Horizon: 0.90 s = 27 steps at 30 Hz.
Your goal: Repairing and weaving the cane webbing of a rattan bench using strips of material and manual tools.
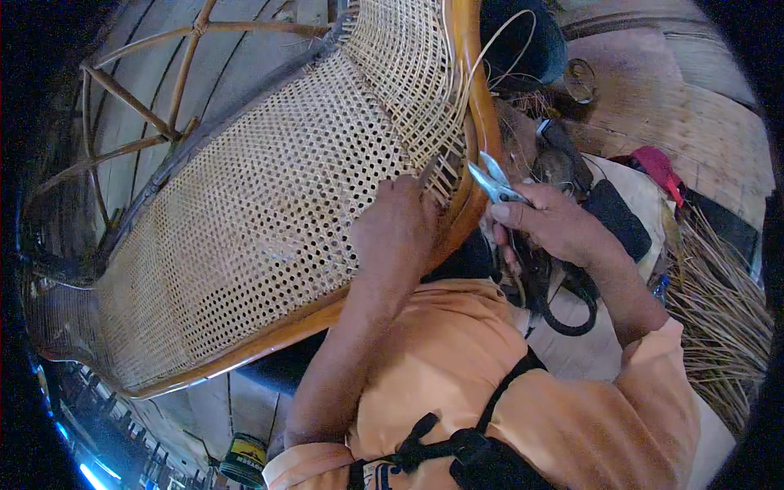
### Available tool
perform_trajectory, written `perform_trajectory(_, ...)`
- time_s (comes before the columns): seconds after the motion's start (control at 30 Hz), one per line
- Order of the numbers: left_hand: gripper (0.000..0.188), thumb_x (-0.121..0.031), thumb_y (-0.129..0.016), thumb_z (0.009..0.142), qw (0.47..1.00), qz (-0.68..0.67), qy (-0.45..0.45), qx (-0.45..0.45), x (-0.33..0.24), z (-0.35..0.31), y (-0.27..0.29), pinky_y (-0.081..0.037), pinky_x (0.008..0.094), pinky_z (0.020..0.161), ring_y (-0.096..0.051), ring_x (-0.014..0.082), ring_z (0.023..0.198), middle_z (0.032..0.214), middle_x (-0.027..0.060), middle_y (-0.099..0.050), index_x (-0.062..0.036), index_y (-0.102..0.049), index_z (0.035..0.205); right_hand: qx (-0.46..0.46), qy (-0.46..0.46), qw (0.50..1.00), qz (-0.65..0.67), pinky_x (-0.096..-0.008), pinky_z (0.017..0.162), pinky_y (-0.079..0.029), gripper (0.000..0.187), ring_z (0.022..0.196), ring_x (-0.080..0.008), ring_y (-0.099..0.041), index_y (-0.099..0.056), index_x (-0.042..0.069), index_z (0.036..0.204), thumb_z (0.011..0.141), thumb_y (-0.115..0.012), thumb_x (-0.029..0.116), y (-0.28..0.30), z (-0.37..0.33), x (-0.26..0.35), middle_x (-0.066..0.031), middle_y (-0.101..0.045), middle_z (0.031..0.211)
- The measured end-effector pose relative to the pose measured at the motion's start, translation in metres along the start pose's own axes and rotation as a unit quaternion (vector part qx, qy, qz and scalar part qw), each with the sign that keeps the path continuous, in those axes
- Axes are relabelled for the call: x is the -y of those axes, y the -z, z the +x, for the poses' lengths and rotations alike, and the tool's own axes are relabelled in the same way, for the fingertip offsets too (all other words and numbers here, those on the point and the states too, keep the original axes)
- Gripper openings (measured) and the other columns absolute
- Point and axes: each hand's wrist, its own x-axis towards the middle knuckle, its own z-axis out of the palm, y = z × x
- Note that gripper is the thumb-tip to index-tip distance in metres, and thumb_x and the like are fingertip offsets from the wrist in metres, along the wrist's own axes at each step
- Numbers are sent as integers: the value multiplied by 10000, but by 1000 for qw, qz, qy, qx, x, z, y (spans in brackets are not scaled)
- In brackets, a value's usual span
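Observation:
A woven cane panel point(269, 192) in a varnished wooden frame point(476, 98) lies across in front of me, tilted. My left hand point(398, 224) rests on it with curled fingers, close to the loose corner of the weave beside the frame. A thin dark piece shows at its fingertips, too unclear to name. My right hand point(555, 220) grips a pair of pruning shears point(496, 181), blades apart and pointing up and left, just right of the frame's edge. Loose cane strands point(510, 20) loop out past the frame at the top.
A bundle of long cane strips point(719, 302) lies at the right. A dark bucket point(523, 37) stands beyond the frame, near a red cloth point(656, 170) and a black looped strap point(572, 328). Bent pole framing point(135, 102) stands at the far left, and a dark tin point(243, 459) at the lower left.

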Motion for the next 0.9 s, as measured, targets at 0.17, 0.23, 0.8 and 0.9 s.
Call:
perform_trajectory(0.17,182,-176,-512,819,999,-2,-10,43,1,9,6,-519,419,563,-648,314,663,731,171,-632,-32,-609,763,-6,-9,1000,23,-259,572,-482,257,607,-158,-583,-533,17,947,910,-511,271,-1,0,-5,-45,-568,768)
perform_trajectory(0.23,186,-181,-519,810,998,35,-27,49,2,14,10,-516,431,570,-649,315,668,739,177,-635,-24,-615,780,7,-9,999,36,-258,570,-478,261,612,-157,-581,-536,17,958,908,-514,272,-1,-1,-7,-48,-568,761)
perform_trajectory(0.8,316,-250,-514,770,950,-222,70,207,55,41,31,-461,456,651,-601,379,654,655,252,-580,49,-594,702,88,-56,991,-87,-248,422,-399,357,458,-114,-517,-501,32,761,917,-492,353,-39,31,24,-24,-518,604)
perform_trajectory(0.9,321,-261,-515,770,979,-165,-27,113,63,42,6,-459,436,630,-600,338,623,637,227,-579,49,-586,723,75,-56,991,-92,-248,425,-410,361,460,-119,-524,-507,30,766,918,-485,356,-40,33,19,-28,-527,612)
